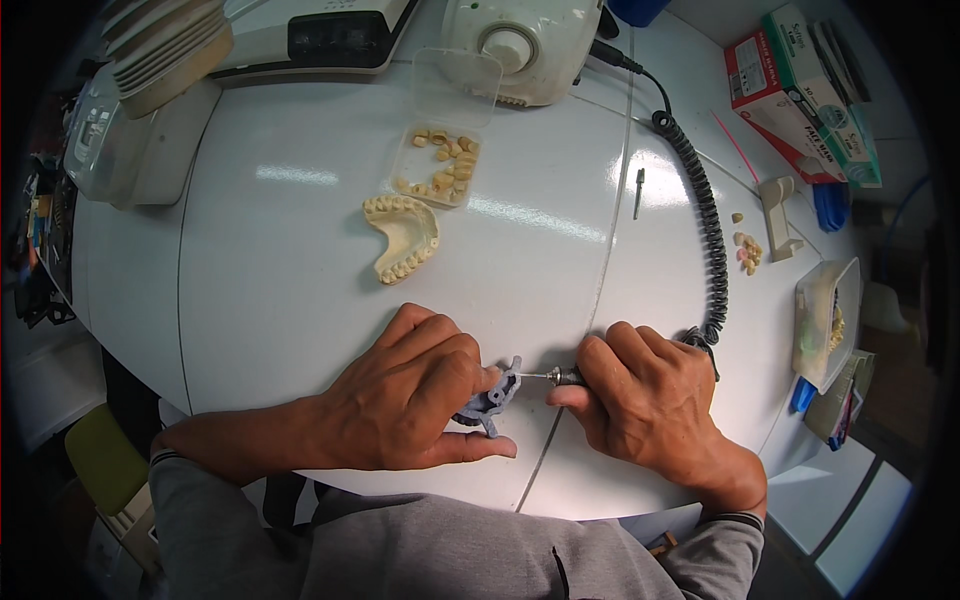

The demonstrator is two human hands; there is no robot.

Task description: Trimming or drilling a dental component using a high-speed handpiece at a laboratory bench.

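Near the front edge of the white table, my left hand [410, 390] is closed round a grey-blue plastic piece [492, 398] with holes and short projecting arms. My right hand [645, 400] grips a black and metal rotary handpiece [563, 376], its thin bit pointing left and meeting the piece's upper right part, though exact contact is hard to make out. A cream dental arch model [400, 240] lies beyond my left hand. Behind it is an open clear box [432, 170] holding several cream tooth-like caps.
A coiled black cable [712, 230] runs from the handpiece to a white control unit [515, 40]. A loose bit [639, 195], several small caps [748, 255], a beige stand [780, 220] and a tub [825, 320] lie rightward. Clear container [130, 150] at back left, cardboard boxes [790, 100] at back right.
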